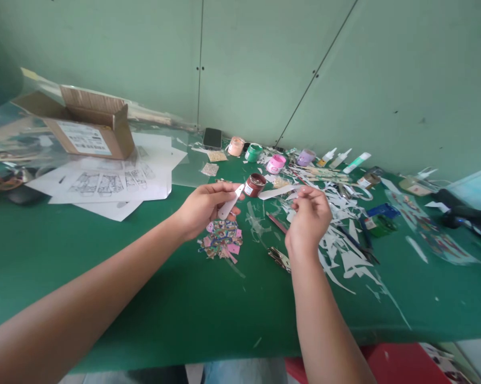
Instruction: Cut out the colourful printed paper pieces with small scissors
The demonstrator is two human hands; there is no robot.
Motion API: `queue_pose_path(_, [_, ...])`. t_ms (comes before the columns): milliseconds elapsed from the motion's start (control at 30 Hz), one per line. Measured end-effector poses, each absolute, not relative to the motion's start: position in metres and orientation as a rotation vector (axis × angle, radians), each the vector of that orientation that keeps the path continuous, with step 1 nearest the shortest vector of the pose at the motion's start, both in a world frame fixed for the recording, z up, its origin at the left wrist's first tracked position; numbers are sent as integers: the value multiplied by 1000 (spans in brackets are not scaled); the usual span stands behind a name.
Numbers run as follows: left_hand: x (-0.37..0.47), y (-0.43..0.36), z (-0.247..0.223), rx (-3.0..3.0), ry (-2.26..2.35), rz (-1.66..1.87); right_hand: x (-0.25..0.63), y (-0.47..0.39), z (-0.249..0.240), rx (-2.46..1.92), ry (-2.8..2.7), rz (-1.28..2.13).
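White paper strip was pinched in the left hand, fingers curled shut around it and lifted off the counter, probably so both sides stayed reachable. The right hand had its fingers closed on a second strip, held up just right of the dark red paint jar. Colored cutouts sat piled right below the hands, handy. White paper scraps lay shoved off right, the cardboard box far left.
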State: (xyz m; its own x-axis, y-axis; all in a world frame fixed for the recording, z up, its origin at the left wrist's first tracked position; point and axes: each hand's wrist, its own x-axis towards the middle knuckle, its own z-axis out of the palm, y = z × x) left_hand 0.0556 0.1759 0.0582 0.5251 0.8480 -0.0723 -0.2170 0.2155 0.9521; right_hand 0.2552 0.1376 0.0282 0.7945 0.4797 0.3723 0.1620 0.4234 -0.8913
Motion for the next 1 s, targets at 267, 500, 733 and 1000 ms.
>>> queue_pose_path(267, [49, 175, 56, 2184, 1013, 537, 246, 133, 36, -1019, -672, 403])
queue_pose_path(500, [58, 168, 47, 2376, 838, 693, 242, 122, 50, -549, -474, 1152])
queue_pose_path(733, [75, 151, 42, 2228, 831, 962, 229, 119, 52, -542, -562, 1290])
queue_pose_path(1000, [75, 152, 39, 2128, 710, 1100, 225, 119, 50, -741, -757, 1300])
